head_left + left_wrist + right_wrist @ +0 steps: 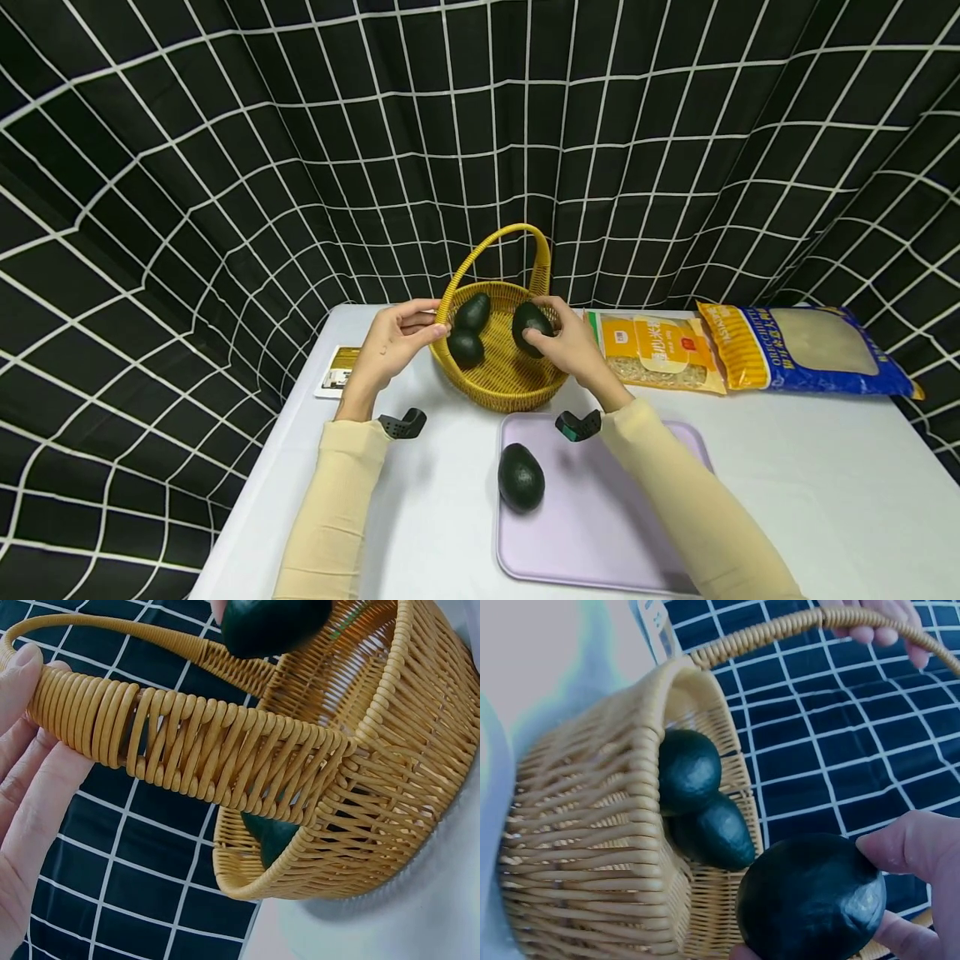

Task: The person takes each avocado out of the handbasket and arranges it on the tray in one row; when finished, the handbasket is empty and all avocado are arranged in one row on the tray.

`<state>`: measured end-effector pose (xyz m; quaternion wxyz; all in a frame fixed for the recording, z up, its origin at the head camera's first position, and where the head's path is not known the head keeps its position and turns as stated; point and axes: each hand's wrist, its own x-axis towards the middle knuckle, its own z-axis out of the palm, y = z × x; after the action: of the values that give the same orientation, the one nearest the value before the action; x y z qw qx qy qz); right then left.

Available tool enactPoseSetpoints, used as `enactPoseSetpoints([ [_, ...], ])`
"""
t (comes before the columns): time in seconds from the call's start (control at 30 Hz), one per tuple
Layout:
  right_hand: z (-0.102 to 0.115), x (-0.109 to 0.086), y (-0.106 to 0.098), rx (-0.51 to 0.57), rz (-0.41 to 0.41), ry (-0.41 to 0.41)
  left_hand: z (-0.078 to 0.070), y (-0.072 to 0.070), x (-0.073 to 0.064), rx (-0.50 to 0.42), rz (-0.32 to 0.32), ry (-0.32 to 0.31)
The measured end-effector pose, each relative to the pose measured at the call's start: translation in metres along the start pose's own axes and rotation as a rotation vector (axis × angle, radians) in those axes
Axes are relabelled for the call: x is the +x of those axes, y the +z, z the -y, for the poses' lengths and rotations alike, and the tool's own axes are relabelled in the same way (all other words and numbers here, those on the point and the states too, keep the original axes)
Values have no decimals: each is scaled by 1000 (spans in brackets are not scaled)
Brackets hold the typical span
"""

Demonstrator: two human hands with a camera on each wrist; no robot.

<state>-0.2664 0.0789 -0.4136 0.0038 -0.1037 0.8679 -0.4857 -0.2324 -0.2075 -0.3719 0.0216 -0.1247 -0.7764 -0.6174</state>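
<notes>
A yellow wicker basket (501,387) with a tall arched handle stands at the back of the table. My left hand (396,343) pinches the left side of that handle (225,750) between thumb and fingers. Over the right part of the basket, my right hand (572,340) grips a dark green avocado (810,900). Two more avocados lie against each other inside the basket on its left: one toward the back (472,313) and one in front of it (466,349). Another avocado (521,478) rests on the left side of a pale purple tray (592,533) in front of the basket.
To the basket's right lie a clear and orange bag of grain (660,350) and a blue and yellow pasta bag (813,350). A small white and gold packet (337,371) sits at the table's left edge. A black gridded curtain (420,125) hangs behind.
</notes>
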Motion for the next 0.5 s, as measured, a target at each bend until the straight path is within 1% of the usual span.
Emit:
enactPoseSetpoints([
  [0.3,-4,-29,-8,25,-21,15,-1,1,0,13,-4,-4],
  [0.5,-7,-49,-12,60,-11,6,-1,1,-2,17,-20,0],
])
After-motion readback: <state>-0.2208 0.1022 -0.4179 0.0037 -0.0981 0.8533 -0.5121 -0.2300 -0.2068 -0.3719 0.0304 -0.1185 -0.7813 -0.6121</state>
